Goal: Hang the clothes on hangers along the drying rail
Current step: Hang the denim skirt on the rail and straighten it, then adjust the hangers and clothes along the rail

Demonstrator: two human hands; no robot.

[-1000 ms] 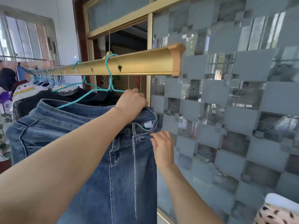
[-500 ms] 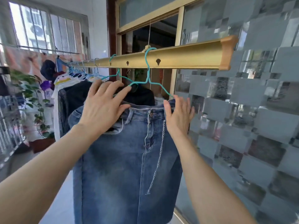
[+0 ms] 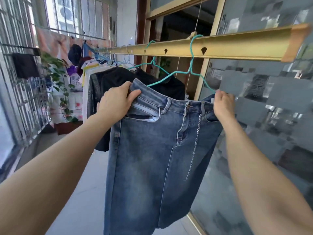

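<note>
From your head camera, the job looks well along. A row of garments on pale wire hangers (image 3: 108, 59) fills the far stretch of the long gold-coloured metal drying rail (image 3: 237, 46), and a black sheer top (image 3: 115, 78) hangs nearer to you. The thin teal wire hanger (image 3: 190, 72) is already hooked over the rail near its capped end.

Below it hangs the faded blue denim skirt (image 3: 152, 150), which is heavy, stiff cloth with a fine silver chain (image 3: 194, 146) dangling from a belt loop. Your left hand (image 3: 116, 102) has its thumb and fingers curled round the left end of the waistband. Your right hand (image 3: 222, 104) pinches the right end against the hanger's tip.

I judge that what is left is seating the waistband on both hanger arms and letting go. Whether more laundry waits, I cannot tell.
</note>
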